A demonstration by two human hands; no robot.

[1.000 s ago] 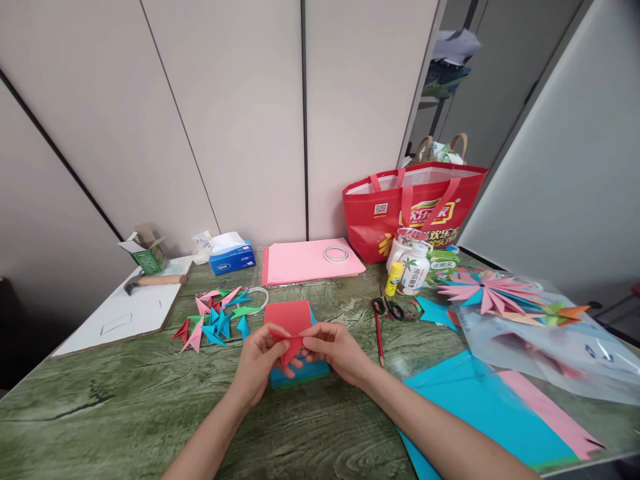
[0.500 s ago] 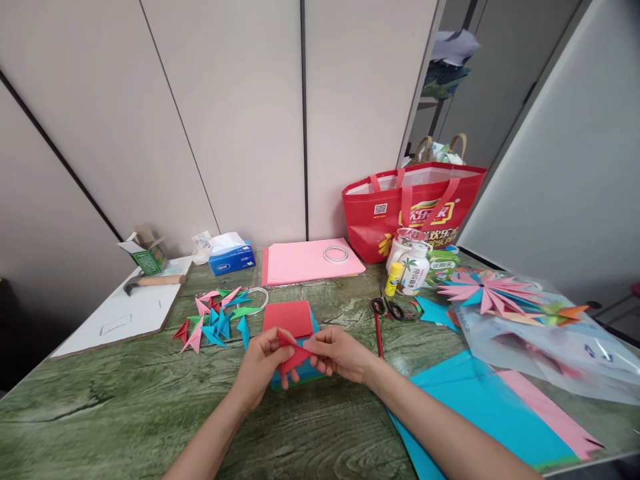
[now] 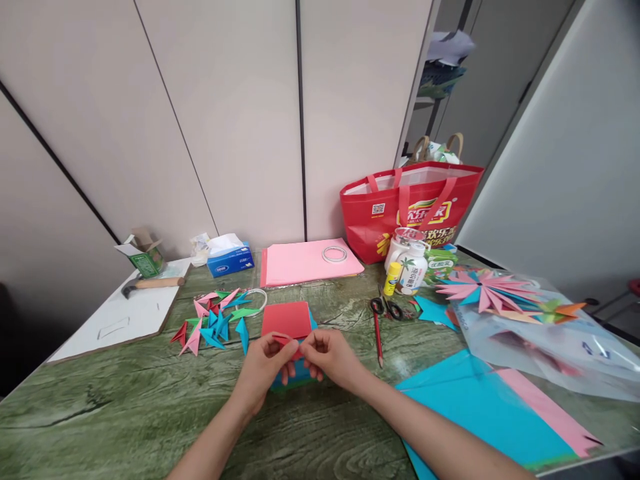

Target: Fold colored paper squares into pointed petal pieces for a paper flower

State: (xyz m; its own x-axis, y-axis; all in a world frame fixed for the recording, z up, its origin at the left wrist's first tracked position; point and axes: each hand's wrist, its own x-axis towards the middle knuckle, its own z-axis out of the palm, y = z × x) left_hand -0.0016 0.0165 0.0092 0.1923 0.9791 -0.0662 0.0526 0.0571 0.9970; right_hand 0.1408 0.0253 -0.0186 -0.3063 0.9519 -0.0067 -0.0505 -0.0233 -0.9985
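Note:
Between my fingertips is a small piece of folded red paper (image 3: 296,351), mostly hidden by the fingers. My left hand (image 3: 264,368) pinches its left side, thumb on top. On the other side my right hand (image 3: 332,360) grips the paper's right end with thumb and fingers. Just beyond the hands lies a stack of red paper squares (image 3: 287,319). Blue paper (image 3: 301,375) shows beneath my hands. Left of them, folded paper pieces (image 3: 215,323) in pink, red, blue and green lie in a loose pile.
Black-handled scissors (image 3: 385,307), a red pencil (image 3: 378,340) and a yellow glue stick (image 3: 393,279) lie or stand to the right. Large blue sheets (image 3: 480,407) spread at front right. Behind are pink sheets (image 3: 300,263), a tissue box (image 3: 231,260) and a red bag (image 3: 367,223). A hammer (image 3: 157,283) rests left.
My right hand has turned and come closer to my left, over the paper. Less of the red paper shows between the fingers. The view has shifted slightly.

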